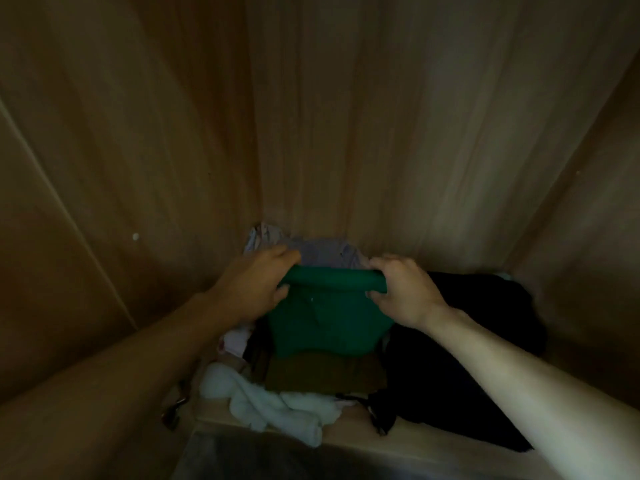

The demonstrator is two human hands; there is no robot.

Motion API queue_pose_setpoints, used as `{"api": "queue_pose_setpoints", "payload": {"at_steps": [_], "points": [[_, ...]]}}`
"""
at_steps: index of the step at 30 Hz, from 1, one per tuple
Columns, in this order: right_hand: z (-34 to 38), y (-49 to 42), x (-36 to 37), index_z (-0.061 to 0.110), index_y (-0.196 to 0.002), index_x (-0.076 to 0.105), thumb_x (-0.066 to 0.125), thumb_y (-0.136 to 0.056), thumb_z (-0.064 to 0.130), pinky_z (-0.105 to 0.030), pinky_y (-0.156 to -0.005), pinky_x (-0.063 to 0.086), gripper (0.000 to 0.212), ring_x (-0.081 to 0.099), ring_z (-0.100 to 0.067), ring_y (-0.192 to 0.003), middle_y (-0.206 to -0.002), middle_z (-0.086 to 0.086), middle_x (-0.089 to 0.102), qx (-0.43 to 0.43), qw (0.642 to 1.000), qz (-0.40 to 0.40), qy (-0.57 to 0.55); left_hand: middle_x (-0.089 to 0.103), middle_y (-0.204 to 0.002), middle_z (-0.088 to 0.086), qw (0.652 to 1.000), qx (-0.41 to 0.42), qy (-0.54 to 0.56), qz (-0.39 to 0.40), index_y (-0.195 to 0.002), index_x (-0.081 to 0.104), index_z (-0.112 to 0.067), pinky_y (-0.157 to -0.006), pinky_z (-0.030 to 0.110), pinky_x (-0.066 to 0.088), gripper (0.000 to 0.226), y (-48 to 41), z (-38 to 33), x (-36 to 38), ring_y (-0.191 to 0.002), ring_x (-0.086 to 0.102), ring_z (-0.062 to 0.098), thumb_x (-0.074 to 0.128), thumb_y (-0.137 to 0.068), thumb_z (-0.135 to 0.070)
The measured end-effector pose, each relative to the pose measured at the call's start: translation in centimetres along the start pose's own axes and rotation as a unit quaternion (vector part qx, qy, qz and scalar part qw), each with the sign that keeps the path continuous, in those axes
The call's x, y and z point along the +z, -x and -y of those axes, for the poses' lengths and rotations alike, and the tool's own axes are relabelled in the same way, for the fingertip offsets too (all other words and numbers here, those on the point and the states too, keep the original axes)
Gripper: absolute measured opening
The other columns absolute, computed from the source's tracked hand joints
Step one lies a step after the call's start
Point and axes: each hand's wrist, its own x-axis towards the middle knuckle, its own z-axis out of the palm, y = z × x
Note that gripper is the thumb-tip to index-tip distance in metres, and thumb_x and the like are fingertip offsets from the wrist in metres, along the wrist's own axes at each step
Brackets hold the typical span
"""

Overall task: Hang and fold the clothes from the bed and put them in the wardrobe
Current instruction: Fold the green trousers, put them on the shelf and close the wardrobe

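A folded green garment lies on a stack of clothes inside the dim wooden wardrobe. My left hand grips its far left corner, and my right hand grips the far right corner, fingers curled over the folded edge. Under it sits a brown folded piece, and behind it a pale lilac garment rests against the back wall.
A black garment lies heaped at the right of the shelf. White fluffy fabric hangs over the shelf's front edge at the left. Wooden side walls close in on both sides. A small metal piece sits at the lower left.
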Motion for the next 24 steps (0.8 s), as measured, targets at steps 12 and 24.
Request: {"api": "queue_pose_setpoints", "payload": {"at_steps": [12,24], "points": [[-4.1,1.8,12.1,0.018,-0.114,0.058,0.065,-0.078,0.006,-0.04,-0.089,0.042,0.039,0.047,-0.027,-0.114,-0.121,-0.003,0.049,-0.025,0.989,0.065,0.131,0.06,-0.085,0.006,0.988,0.05,-0.138,0.056,-0.102,0.074,-0.017,-0.052,0.031,0.047,0.068,3.8,0.7,11.9,-0.07,0.06,0.024,0.093,-0.036,-0.015],[-4.1,1.7,15.2,0.019,-0.133,0.053,0.027,-0.088,0.067,-0.043,-0.102,0.044,0.071,0.047,-0.027,-0.127,-0.136,-0.007,0.051,0.02,0.998,0.017,0.05,0.023,-0.159,-0.003,0.985,-0.115,0.007,0.127,-0.154,0.021,-0.031,-0.112,0.04,0.031,0.086,3.9,-0.9,15.4,-0.141,0.025,0.02,0.001,-0.084,-0.077]]}}
